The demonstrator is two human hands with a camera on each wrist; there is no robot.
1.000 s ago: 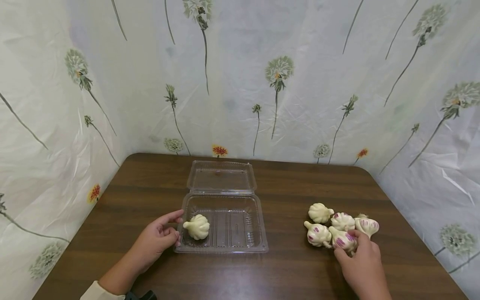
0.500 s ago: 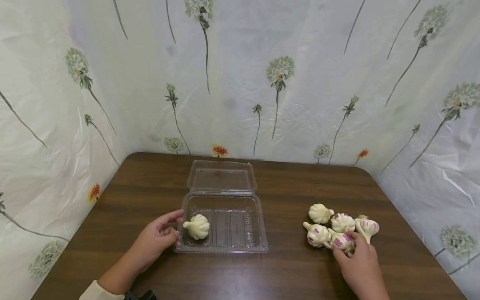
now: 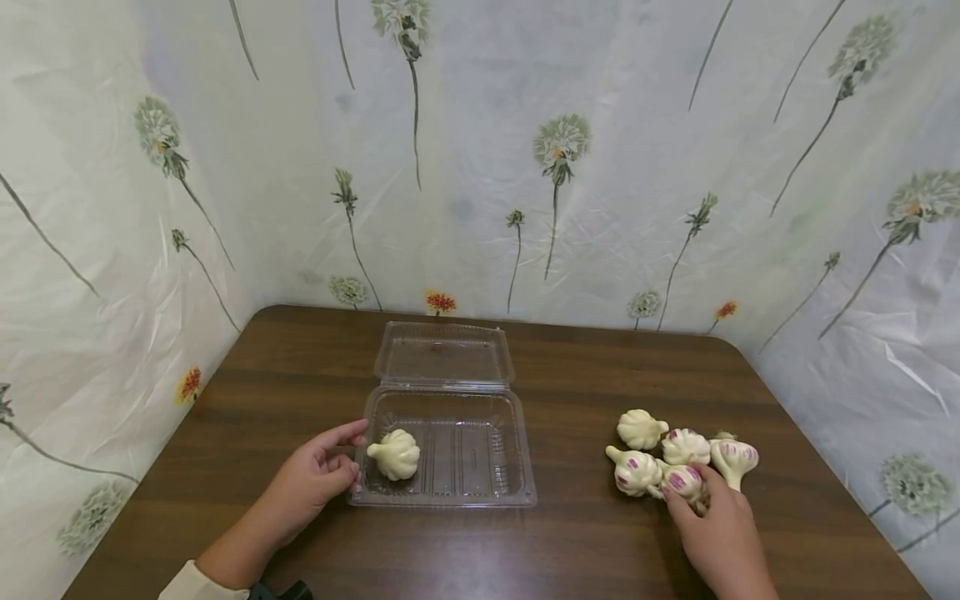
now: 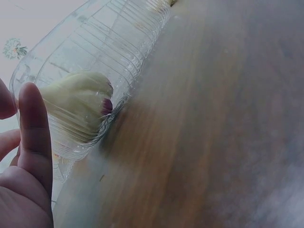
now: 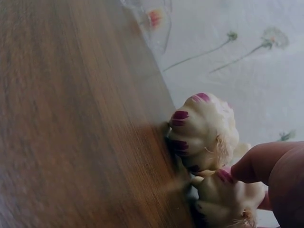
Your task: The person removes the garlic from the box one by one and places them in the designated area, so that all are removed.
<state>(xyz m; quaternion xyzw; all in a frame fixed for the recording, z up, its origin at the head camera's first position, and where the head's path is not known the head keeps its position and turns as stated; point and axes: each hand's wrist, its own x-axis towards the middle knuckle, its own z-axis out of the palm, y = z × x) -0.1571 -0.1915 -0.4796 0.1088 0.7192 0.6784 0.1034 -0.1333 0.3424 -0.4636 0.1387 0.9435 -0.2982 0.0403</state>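
My left hand (image 3: 318, 475) pinches the left rim of a clear plastic clamshell container (image 3: 521, 450), with its thumb (image 4: 34, 128) nearest the camera in the left wrist view. Inside the container, at its left end, lies one pale garlic bulb (image 3: 395, 455). On the right of the table, my right hand (image 3: 723, 529) holds a purple-streaked garlic bulb (image 3: 681, 482) between thumb and fingers. That bulb sits low among the others, close against a neighbouring garlic bulb (image 5: 202, 130) in the right wrist view. The hand hides part of it.
Around the right hand are a streaked bulb (image 3: 636, 472) to the left, a plain bulb (image 3: 640, 429) behind, and two more streaked ones. The container's lid (image 3: 444, 354) lies folded back. A flowered sheet (image 3: 465, 167) hangs behind the brown table (image 3: 570, 358).
My right hand has shifted slightly left with the garlic bulb, which turned a little in its fingers. My left hand and the container have stayed still.
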